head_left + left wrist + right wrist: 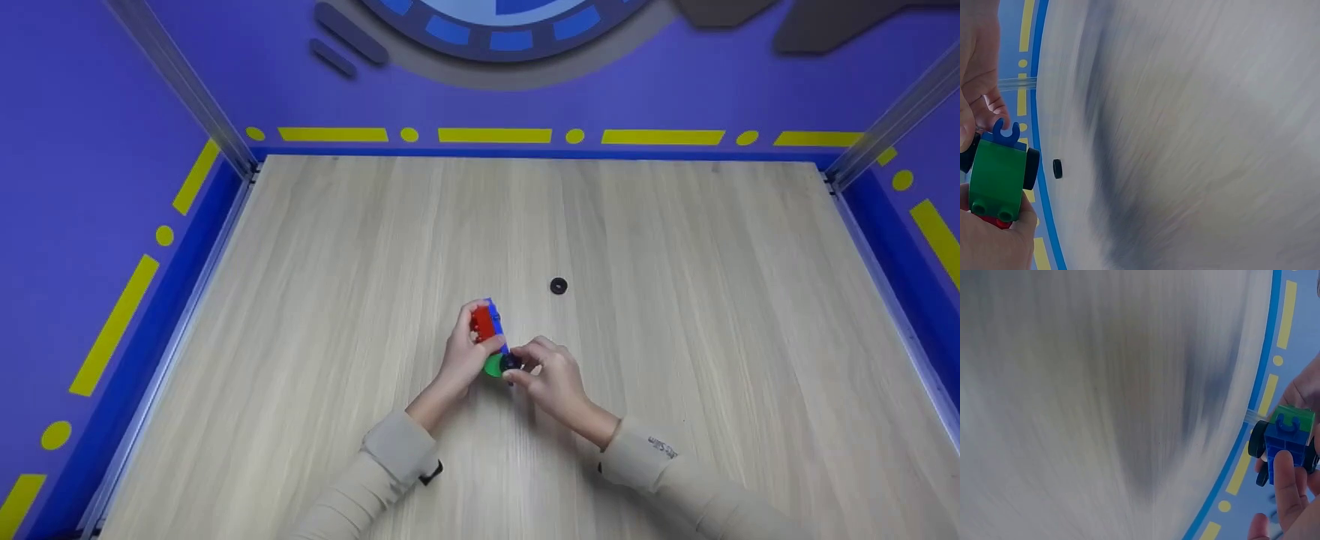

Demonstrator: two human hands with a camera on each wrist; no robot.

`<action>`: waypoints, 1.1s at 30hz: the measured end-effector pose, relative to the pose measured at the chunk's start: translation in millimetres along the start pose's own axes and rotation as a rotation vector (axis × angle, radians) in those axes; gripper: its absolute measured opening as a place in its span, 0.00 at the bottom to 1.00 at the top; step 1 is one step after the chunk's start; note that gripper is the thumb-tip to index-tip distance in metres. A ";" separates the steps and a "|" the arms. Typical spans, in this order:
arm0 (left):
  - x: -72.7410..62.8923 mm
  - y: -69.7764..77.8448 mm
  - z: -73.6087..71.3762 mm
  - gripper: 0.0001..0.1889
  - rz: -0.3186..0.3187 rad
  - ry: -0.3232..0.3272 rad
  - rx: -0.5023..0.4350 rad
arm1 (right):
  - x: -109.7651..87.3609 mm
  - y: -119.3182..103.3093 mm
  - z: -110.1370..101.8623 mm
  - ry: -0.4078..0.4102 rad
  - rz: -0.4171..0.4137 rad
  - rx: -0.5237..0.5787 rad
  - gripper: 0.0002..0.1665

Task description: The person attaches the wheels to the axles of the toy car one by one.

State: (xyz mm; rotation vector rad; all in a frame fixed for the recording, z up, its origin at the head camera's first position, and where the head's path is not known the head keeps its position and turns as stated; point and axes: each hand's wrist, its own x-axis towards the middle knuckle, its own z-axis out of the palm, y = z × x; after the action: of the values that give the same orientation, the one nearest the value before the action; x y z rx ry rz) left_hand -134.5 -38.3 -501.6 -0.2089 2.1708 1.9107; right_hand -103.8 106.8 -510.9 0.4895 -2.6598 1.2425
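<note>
My left hand (463, 354) grips a toy brick car (497, 326) by its red brick (482, 323), above the table. A green curved brick (998, 174) sits at the end toward me, and a blue hook (1006, 134) sticks out from the blue base. With thumb and fingers, my right hand (556, 381) pinches a black wheel (510, 362) at the side of the car's near end. Whether that wheel is seated cannot be told. Other black wheels (1257, 439) show on the opposite side of the car in the right wrist view.
One loose black wheel (559, 286) lies on the wooden table (675, 300), beyond my hands and slightly right. Blue panels with yellow markings (495, 136) stand along the table's back and sides. Metal posts (199, 90) rise at the back corners.
</note>
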 end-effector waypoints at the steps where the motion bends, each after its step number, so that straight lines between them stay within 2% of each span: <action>1: 2.7 -3.7 0.2 0.29 -0.001 0.001 -0.003 | 0.1 -0.1 0.3 0.005 -0.003 -0.005 0.16; 10: 2.0 -4.0 0.7 0.28 0.000 0.022 0.001 | -0.8 1.8 8.3 0.161 -0.124 -0.072 0.18; 15: 2.1 -2.8 -0.1 0.28 0.005 0.022 0.006 | -1.3 1.1 12.1 0.207 -0.141 -0.103 0.17; 18: 0.1 1.0 -1.5 0.28 0.008 0.024 0.008 | -1.0 0.7 13.2 0.218 -0.139 -0.127 0.17; 26: -20.5 30.3 -2.1 0.27 0.045 0.041 0.043 | 0.3 -1.2 13.2 0.161 -0.053 -0.108 0.17; 30: -21.1 31.1 -1.7 0.26 0.045 0.046 0.063 | 0.2 -1.3 13.4 0.147 -0.027 -0.084 0.18; 33: -12.6 19.9 -2.2 0.27 0.027 0.041 0.059 | -0.4 -0.5 13.9 0.147 -0.025 -0.069 0.18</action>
State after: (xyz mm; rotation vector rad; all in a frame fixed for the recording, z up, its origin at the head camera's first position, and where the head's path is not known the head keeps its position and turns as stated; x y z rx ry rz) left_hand -127.9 -38.5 -479.0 -0.2101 2.2642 1.8696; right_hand -103.4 95.9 -519.5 0.4037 -2.5554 1.1289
